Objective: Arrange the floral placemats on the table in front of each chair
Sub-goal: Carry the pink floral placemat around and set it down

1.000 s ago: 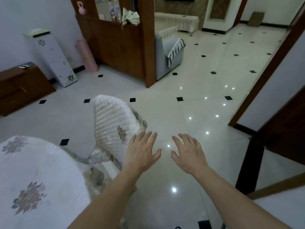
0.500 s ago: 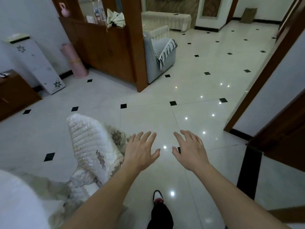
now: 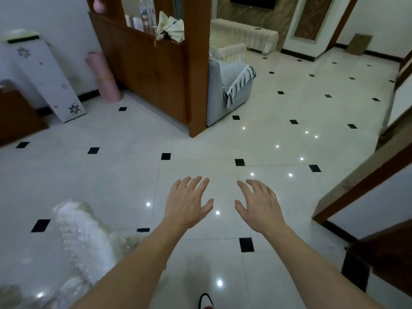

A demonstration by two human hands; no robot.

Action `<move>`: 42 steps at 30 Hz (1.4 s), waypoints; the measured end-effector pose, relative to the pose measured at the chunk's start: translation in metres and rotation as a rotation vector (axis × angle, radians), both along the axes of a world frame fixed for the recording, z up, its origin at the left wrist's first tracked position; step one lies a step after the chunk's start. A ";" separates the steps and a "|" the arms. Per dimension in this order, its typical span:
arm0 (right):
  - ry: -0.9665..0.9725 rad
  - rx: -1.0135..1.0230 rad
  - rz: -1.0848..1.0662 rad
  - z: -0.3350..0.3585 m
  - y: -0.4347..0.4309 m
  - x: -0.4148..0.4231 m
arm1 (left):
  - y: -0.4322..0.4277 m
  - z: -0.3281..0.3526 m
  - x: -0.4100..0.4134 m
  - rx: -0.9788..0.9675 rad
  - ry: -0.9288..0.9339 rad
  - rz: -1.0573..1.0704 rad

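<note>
My left hand [image 3: 188,202] and my right hand [image 3: 259,206] are held out in front of me above the tiled floor, palms down, fingers spread, with nothing in them. A chair with a white quilted cover [image 3: 85,237] stands at the lower left, blurred, a little left of my left forearm. No floral placemat is in view, and the table is out of the frame.
A wooden partition cabinet [image 3: 156,70] and its post [image 3: 197,85] stand ahead, with a grey sofa [image 3: 229,90] behind. A pink roll [image 3: 104,76] and a white floral cabinet [image 3: 46,74] lean on the left wall. A door frame [image 3: 361,179] is on the right. A shoe tip [image 3: 206,302] shows below.
The view has swung away from the table: the covered tabletop has left the frame and the chair has slid to the lower left. Both hands stay spread and empty.
</note>
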State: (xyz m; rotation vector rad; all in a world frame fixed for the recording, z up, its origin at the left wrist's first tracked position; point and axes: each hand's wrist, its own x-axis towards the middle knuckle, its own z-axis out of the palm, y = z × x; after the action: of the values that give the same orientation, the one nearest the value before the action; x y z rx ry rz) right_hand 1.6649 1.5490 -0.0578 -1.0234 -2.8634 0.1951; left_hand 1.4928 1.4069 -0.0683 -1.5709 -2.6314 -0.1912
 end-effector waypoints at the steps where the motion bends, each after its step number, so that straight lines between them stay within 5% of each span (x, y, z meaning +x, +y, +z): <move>1: 0.003 0.006 0.010 0.002 0.011 -0.016 | 0.009 0.001 -0.012 0.000 -0.003 0.009; 27: 0.034 0.034 0.533 0.017 0.240 -0.445 | 0.161 0.010 -0.338 -0.003 -0.017 0.560; 42: 0.008 -0.043 1.009 0.000 0.148 -0.667 | 0.074 0.005 -0.458 -0.025 -0.053 1.008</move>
State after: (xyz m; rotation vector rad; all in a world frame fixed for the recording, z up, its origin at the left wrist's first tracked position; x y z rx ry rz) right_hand 0.9983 1.6972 -0.0579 0.4982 -3.0720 0.3107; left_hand 1.0352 1.4805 -0.0628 -0.1008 -3.0708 -0.1229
